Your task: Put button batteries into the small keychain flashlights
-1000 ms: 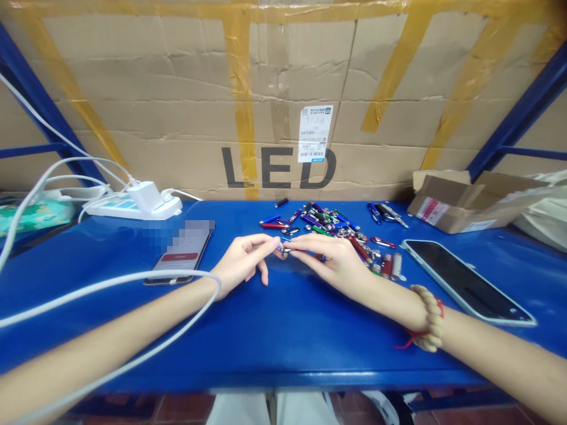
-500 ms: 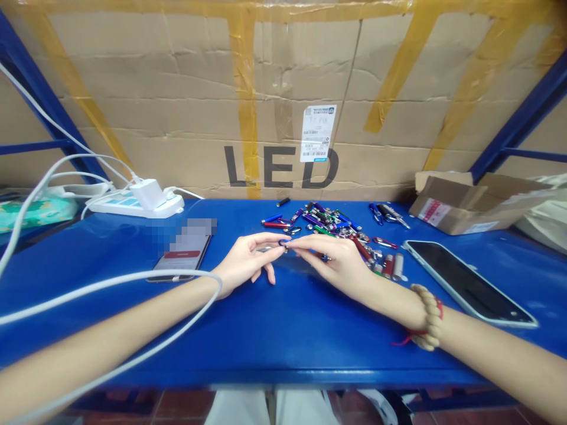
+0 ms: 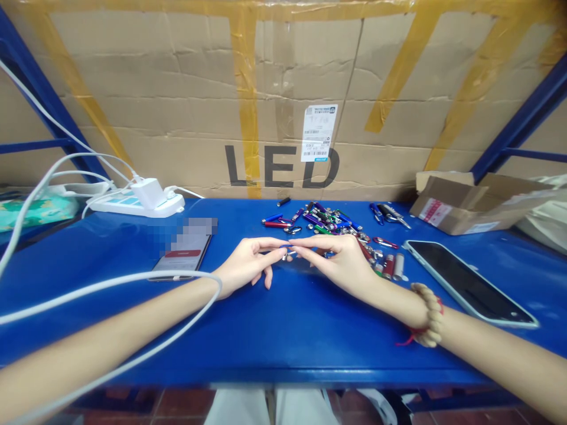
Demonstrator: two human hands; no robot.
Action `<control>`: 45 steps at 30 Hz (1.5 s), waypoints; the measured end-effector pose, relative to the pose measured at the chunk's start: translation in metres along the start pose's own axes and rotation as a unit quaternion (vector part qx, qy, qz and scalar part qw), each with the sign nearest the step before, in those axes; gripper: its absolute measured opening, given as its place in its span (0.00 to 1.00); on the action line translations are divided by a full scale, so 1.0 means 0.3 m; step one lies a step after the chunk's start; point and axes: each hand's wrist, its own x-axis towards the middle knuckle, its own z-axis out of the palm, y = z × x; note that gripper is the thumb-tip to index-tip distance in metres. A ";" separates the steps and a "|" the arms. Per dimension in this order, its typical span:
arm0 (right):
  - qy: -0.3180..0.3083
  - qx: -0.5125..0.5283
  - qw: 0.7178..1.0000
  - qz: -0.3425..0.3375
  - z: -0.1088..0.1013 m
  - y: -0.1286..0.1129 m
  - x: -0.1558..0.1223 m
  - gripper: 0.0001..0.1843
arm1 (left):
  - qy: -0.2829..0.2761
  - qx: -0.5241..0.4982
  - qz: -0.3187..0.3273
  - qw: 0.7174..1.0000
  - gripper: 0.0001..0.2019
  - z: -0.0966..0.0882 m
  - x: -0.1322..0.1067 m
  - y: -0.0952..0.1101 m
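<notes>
My left hand (image 3: 246,263) and my right hand (image 3: 344,263) meet at the fingertips over the middle of the blue table (image 3: 283,330). Between their thumbs and forefingers is a small blue carabiner (image 3: 287,246), seen edge-on, with a silvery metal bit (image 3: 290,255) below it. Fingers cover much of both pieces, so how they join cannot be made out. Just behind my right hand lies a pile of coloured mini flashlights and carabiners (image 3: 330,221). By that hand's wrist, a silver tube (image 3: 398,267) lies among red ones.
A phone (image 3: 469,283) lies at right, another phone (image 3: 183,254) at left. A white cable (image 3: 133,287) loops across my left forearm. Behind stand a power strip (image 3: 170,206), a large cardboard box (image 3: 186,118) and a small open carton (image 3: 469,203). Keys (image 3: 396,215) lie near the carton.
The blue carabiner has turned from showing its loop to lying edge-on, and more of the silvery bit shows below. Both hands stay in nearly the same place.
</notes>
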 end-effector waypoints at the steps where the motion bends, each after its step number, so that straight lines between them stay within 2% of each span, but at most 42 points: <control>1: 0.003 -0.007 1.000 -0.004 0.001 0.001 0.000 0.10 | 0.000 -0.002 -0.002 1.000 0.20 0.000 0.000 0.001; 6: -0.007 -0.083 0.995 -0.052 0.001 0.023 0.005 0.11 | 0.018 0.008 -0.001 1.000 0.17 0.002 -0.002 0.003; 11: -0.038 -0.147 0.982 -0.111 0.002 0.048 0.000 0.15 | 0.048 0.051 0.069 0.995 0.16 0.004 -0.010 0.005; 15: -0.072 -0.189 0.971 -0.124 0.005 0.041 -0.011 0.18 | 0.069 0.084 0.102 0.989 0.14 0.008 -0.012 0.014; 19: -0.087 -0.237 0.960 -0.123 0.006 0.031 -0.015 0.19 | 0.063 0.078 0.094 0.991 0.13 0.011 -0.013 0.016; 29: -0.060 -0.390 0.897 -0.198 0.014 0.010 -0.017 0.20 | 0.057 0.118 0.108 0.985 0.15 0.008 -0.023 0.012; 35: -0.075 -0.361 0.909 -0.196 0.016 0.005 -0.018 0.17 | 0.053 0.145 0.129 0.980 0.15 0.007 -0.019 0.004; 45: -0.052 -0.328 0.919 -0.213 0.031 0.016 -0.022 0.16 | 0.034 0.178 0.166 0.969 0.17 0.002 -0.008 -0.027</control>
